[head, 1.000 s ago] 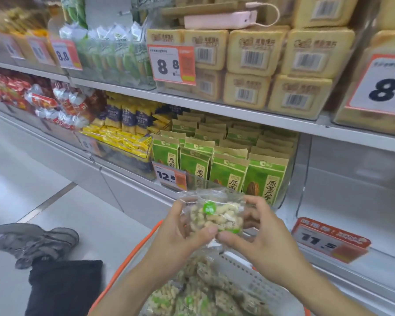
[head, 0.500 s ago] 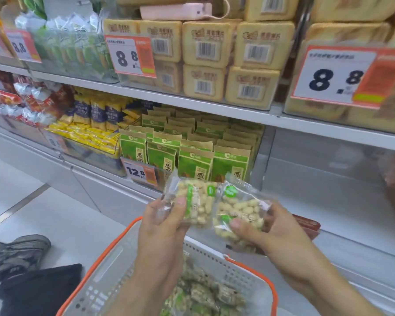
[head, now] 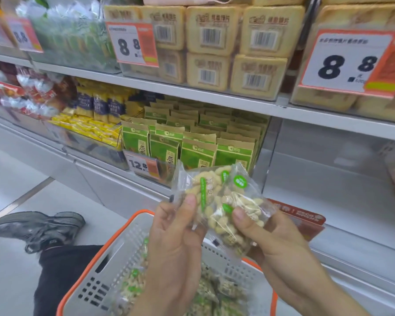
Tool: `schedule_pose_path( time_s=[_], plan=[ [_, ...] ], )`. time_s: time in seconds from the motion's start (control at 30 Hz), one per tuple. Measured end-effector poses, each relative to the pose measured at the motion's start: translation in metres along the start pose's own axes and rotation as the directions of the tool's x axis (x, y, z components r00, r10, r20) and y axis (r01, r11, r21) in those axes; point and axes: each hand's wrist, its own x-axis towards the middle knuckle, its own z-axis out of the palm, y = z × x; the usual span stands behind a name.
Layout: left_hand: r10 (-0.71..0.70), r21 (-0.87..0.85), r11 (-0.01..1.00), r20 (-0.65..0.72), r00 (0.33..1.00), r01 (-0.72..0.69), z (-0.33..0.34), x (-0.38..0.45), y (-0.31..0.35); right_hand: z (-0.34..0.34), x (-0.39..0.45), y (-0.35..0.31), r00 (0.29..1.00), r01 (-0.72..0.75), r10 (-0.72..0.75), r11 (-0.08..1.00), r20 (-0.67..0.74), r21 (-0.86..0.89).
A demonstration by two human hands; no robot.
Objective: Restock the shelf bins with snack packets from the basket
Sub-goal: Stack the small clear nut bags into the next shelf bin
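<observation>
Head view: both hands up over the grey perforated plastic basket with the orange rim, which sits low centre and has more clear packets of pale nuts lying inside. Left hand pinches a clear plastic snack packet of pale nuts with a green stripe, thumb on the front face, fingers closed behind it. Right hand clamps a second clear nut packet with round green stickers, thumb pressed on its front; more clear wrap bunched under that hand, can't tell how many packets it holds. The two packets overlap and touch, both held above the basket's far rim, in front of the shelf. Directly behind the basket: a clear shelf bin of green-and-kraft paper snack pouches, standing upright in rows, with an orange-and-white price tag reading 12.8 on its front. Right of that bin, a bare white shelf bay with a red label strip at its front edge. Shelf above the basket carries stacked tan wrapped blocks with barcodes and an 8.8 tag. Left of the basket: a dark trouser leg and a grey shoe on the white floor.
</observation>
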Motion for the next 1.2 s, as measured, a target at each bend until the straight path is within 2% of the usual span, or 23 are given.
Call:
schedule_pose_path(
  time_s=[0.07,0.13,0.23,0.3,0.37,0.47,0.53,0.6,0.67,0.73,0.8,0.83,0.87,0.97,1.0,1.03,1.1,1.2],
  plan=[
    [0.024,0.038,0.999,0.052,0.998,-0.026,0.000,0.000,-0.002,0.001,-0.001,-0.006,0.998,-0.023,0.014,0.990,0.069,0.143],
    [0.045,0.174,0.983,0.089,0.995,-0.060,-0.003,0.001,-0.001,-0.003,-0.001,-0.014,0.997,0.031,-0.043,0.980,0.056,0.197],
    [0.032,0.399,0.911,0.183,0.983,-0.104,-0.009,0.012,0.008,-0.016,-0.003,-0.031,0.976,0.213,-0.210,0.976,-0.061,0.046],
    [-0.022,0.517,0.846,0.275,0.961,-0.129,-0.006,0.021,0.016,-0.022,-0.006,-0.042,0.956,0.290,-0.292,0.956,-0.037,-0.041],
    [-0.130,0.670,0.718,0.395,0.909,-0.189,-0.001,0.026,0.024,-0.028,-0.007,-0.049,0.952,0.303,-0.304,0.952,-0.022,-0.042],
    [-0.293,0.758,0.569,0.549,0.783,-0.319,0.015,0.026,0.027,-0.037,-0.008,-0.053,0.955,0.294,-0.295,0.955,-0.021,-0.029],
    [-0.286,0.775,0.509,0.562,0.776,-0.374,0.024,0.027,0.020,-0.040,-0.010,-0.052,0.964,0.264,-0.264,0.964,-0.001,-0.019],
    [-0.236,0.757,0.512,0.579,0.781,-0.406,0.028,0.027,0.010,-0.042,-0.011,-0.050,0.975,0.218,-0.216,0.976,0.057,-0.028],
    [-0.223,0.714,0.607,0.575,0.787,-0.349,0.031,0.025,0.000,-0.045,-0.014,-0.049,0.978,0.177,-0.173,0.984,0.118,-0.022],
    [-0.245,0.647,0.728,0.556,0.794,-0.228,0.034,0.021,-0.005,-0.050,-0.018,-0.051,0.969,0.152,-0.149,0.988,0.197,-0.001],
    [-0.240,0.634,0.734,0.578,0.780,-0.244,0.039,0.018,-0.009,-0.053,-0.021,-0.056,0.964,0.159,-0.154,0.987,0.218,-0.009],
    [-0.223,0.659,0.681,0.603,0.766,-0.320,0.042,0.018,-0.010,-0.056,-0.022,-0.058,0.968,0.172,-0.164,0.985,0.191,-0.022],
    [-0.200,0.690,0.584,0.632,0.749,-0.427,0.042,0.020,-0.013,-0.057,-0.022,-0.060,0.972,0.189,-0.181,0.981,0.153,-0.040],
    [-0.112,0.750,0.170,0.660,0.743,-0.640,0.046,0.029,-0.018,-0.063,-0.022,-0.070,0.976,0.218,-0.218,0.975,-0.015,-0.034],
    [-0.042,0.733,0.079,0.680,0.732,-0.676,0.047,0.033,-0.019,-0.067,-0.021,-0.073,0.975,0.209,-0.207,0.978,-0.081,0.012],
    [0.016,0.705,0.021,0.709,0.705,-0.709,0.047,0.038,-0.022,-0.071,-0.021,-0.077,0.973,0.193,-0.183,0.979,-0.138,0.066],
    [0.006,0.673,-0.058,0.739,0.674,-0.737,0.045,0.050,-0.032,-0.080,-0.019,-0.081,0.963,0.152,-0.122,0.982,-0.241,0.110],
    [-0.087,0.694,-0.135,0.703,0.706,-0.708,0.039,0.064,-0.060,-0.095,-0.007,-0.087,0.923,0.135,-0.091,0.987,-0.375,0.091]
  ],
)
